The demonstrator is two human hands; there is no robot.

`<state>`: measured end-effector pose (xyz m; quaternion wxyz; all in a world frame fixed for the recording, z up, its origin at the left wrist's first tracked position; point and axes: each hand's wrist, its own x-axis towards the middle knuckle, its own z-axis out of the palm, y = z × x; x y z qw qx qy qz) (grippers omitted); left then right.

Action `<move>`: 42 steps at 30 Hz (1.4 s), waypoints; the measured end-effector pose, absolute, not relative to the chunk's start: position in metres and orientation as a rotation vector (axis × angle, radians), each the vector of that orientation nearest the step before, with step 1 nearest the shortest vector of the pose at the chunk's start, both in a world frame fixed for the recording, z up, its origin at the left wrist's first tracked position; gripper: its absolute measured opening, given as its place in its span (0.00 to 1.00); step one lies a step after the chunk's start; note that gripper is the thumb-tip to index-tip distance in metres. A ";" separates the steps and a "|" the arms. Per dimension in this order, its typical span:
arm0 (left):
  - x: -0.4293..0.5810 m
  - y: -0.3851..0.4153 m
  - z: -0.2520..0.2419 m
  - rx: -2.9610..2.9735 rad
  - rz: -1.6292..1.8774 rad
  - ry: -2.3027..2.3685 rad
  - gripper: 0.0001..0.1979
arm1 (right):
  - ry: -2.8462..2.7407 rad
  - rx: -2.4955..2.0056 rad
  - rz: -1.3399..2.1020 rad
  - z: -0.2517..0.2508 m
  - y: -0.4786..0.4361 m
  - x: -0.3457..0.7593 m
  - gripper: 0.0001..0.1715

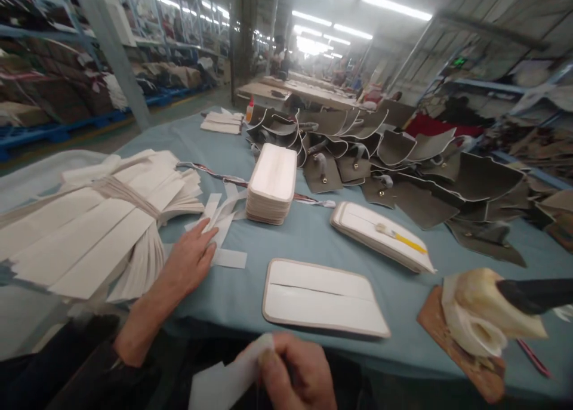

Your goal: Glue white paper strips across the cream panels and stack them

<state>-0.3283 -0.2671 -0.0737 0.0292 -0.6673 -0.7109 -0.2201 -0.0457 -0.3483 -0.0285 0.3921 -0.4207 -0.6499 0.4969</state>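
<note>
My right hand [298,371], low at the table's front edge, pinches the end of a white strip [219,383] that hangs down to the left. My left hand [190,258] lies with fingers stretched over a loose pile of white strips [226,219] on the blue-green cloth. Just beyond my right hand lies a flat white panel [324,299] with a tan border and a lengthwise line. Behind it stands a neat stack of similar panels [273,174]. Another low stack [376,231] carries a brush with a yellow handle [409,242].
Bundled cream strips [85,231] lie at left. Dark olive curved pieces [421,177] with metal fittings fill the back right. At front right, a cream-crusted container [474,311] rests on a brown board [461,353], a red pen-like tool [533,357] beside it. A bottle [249,108] stands behind.
</note>
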 end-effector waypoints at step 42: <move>-0.121 -0.371 -0.076 -2.577 -1.536 -2.053 0.10 | -2.222 -1.523 1.325 -0.041 -0.238 0.034 0.24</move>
